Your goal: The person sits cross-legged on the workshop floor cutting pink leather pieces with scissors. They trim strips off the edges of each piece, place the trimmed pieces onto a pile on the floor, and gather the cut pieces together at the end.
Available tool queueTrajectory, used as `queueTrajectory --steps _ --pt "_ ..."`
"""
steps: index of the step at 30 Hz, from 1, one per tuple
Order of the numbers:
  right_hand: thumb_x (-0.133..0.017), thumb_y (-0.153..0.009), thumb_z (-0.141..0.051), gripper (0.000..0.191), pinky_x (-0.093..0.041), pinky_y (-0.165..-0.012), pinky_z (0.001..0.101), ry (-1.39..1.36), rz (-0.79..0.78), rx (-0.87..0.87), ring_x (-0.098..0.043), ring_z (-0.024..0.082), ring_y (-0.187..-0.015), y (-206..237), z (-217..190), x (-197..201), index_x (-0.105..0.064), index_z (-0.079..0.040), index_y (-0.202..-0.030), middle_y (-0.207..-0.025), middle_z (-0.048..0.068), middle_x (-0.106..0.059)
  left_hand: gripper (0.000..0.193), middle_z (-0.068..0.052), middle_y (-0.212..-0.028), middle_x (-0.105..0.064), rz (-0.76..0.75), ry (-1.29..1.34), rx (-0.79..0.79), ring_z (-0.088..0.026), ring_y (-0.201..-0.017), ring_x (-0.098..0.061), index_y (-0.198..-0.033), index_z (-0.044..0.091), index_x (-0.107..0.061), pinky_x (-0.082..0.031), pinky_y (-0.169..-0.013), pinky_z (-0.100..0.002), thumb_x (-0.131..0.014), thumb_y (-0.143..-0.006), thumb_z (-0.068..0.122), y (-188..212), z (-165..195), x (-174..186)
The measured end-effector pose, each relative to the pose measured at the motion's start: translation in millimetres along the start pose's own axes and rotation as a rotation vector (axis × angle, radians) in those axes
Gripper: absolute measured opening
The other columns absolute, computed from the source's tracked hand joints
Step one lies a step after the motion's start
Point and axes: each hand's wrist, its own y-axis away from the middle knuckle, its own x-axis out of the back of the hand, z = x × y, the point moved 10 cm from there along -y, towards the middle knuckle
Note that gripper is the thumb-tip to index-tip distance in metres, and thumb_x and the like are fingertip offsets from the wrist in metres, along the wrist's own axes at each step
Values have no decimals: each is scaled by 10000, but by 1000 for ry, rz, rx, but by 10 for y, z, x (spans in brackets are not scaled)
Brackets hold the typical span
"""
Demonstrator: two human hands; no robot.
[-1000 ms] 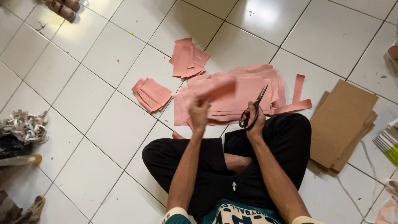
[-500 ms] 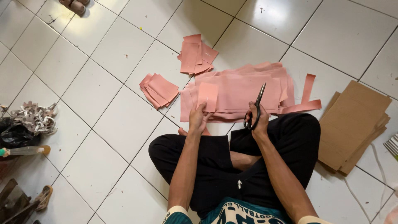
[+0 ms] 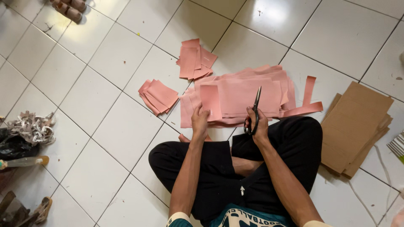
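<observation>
Right hand [image 3: 257, 126] closed through the handles of dark scissors [image 3: 253, 110], fingers wrapped tight on the loops; blades together, pointing up and away over the pink stack [image 3: 248, 94]. Left hand [image 3: 200, 120] pinched shut on a cut pink piece [image 3: 210, 101], thumb and fingers gripping its lower edge, piece lying flat on the near left part of the stack.

Stack itself spread on the white tile floor [image 3: 105, 122], just beyond the crossed legs in black trousers [image 3: 294, 143], lower edge touching the knees' gap. Two loose pink strips [image 3: 309, 98] at the right end of the stack, one upright, one slanting along the bottom edge, both touching it.

Left of the stack, just beside it, a small fanned pile of pink rectangles [image 3: 159, 96]. Beyond the stack's left corner, near it, a second pink pile [image 3: 194, 59], pieces askew.

Right of the stack, apart from it, brown cardboard sheets [image 3: 357, 126] heaped on the floor next to the right knee. Farther right, at the frame edge, a sliver of striped paper edges [image 3: 397, 145].

Well left of the stack, crumpled grey-white scraps [image 3: 33, 126] with a dark bag [image 3: 14, 145] and a yellow-tipped handle [image 3: 25, 162] below them. Far beyond the stack to the upper left, sandals [image 3: 67, 8] at the frame corner.
</observation>
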Motion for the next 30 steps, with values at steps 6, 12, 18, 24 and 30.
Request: queueTrajectory --steps 6,12,18,24,30 --pt "-689 -946 -329 261 -426 -460 247 116 35 -19 -511 89 -505 28 -55 -10 -663 -72 -988 -641 16 -540 620 -97 -1144 -625 26 164 -128 -152 -962 -633 -1526 45 -410 -563 -699 -362 -612 -944 109 -695 1023 -203" --pt "-703 -996 -312 312 -437 -477 242 99 12 39 -532 78 -534 28 -86 -12 -615 -15 -958 -684 3 -554 619 -187 -1292 -659 247 -554 -218 -288 -1143 -676 -1404 -44 -464 -571 -941 -398 -728 -965 302 -999 1358 122" --pt "-694 -972 -307 272 -418 -452 226 95 4 4 -519 64 -508 -1 9 -11 -633 -45 -1011 -660 -14 -559 857 -314 -1439 -485 -115 -1164 -748 -449 -1349 -451 -1394 -78 -462 -389 -1122 -481 -903 -718 211 -485 887 -613" --pt "-716 -949 -300 265 -360 -415 227 172 -43 -27 -470 65 -461 12 23 -36 -664 -49 -1018 -605 -17 -528 919 -183 -1423 -529 -373 -1349 -340 -393 -1322 -497 -1430 79 -472 -425 -1120 -447 -917 -635 201 -797 691 -978" --pt "-727 -953 -314 283 -377 -444 220 177 -44 -81 -486 50 -497 17 29 -17 -655 -44 -1000 -637 -33 -543 771 -175 -1252 -548 -243 -1630 -521 -388 -1148 -535 -1184 83 -574 -440 -978 -508 -981 -540 200 -668 840 -1140"
